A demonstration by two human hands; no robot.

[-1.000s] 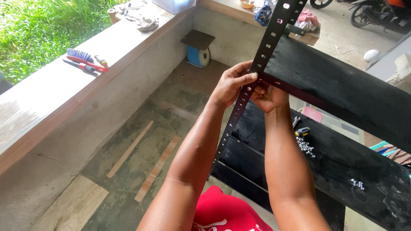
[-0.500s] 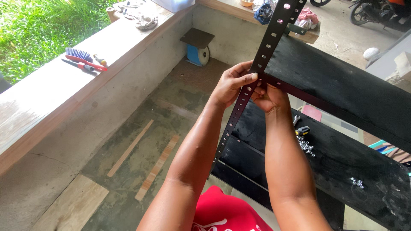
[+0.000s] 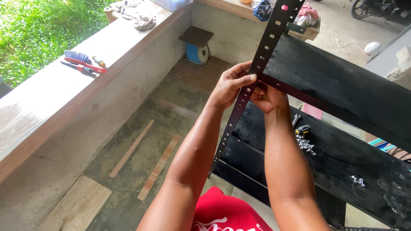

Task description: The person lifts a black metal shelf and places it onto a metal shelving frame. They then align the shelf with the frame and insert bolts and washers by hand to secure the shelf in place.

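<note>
Slotted metal upright (image 3: 257,68) of a black shelf rack, held at the corner of the upper shelf (image 3: 342,85).
Left hand (image 3: 231,85): fingers wrapped over the upright's outer face, thumb on a hole. Right hand (image 3: 269,97): behind the upright under the shelf corner, fingers curled; what they grip is hidden. Lower shelf (image 3: 351,158): loose bolts (image 3: 305,143), small tool. Counter (image 3: 64,90) at left: brush (image 3: 81,59).

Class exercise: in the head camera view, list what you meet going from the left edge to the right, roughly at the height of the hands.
Grass → blue-bristled brush → blue roll under the ledge → left hand → perforated black upright → right hand → black shelf panel.
</note>
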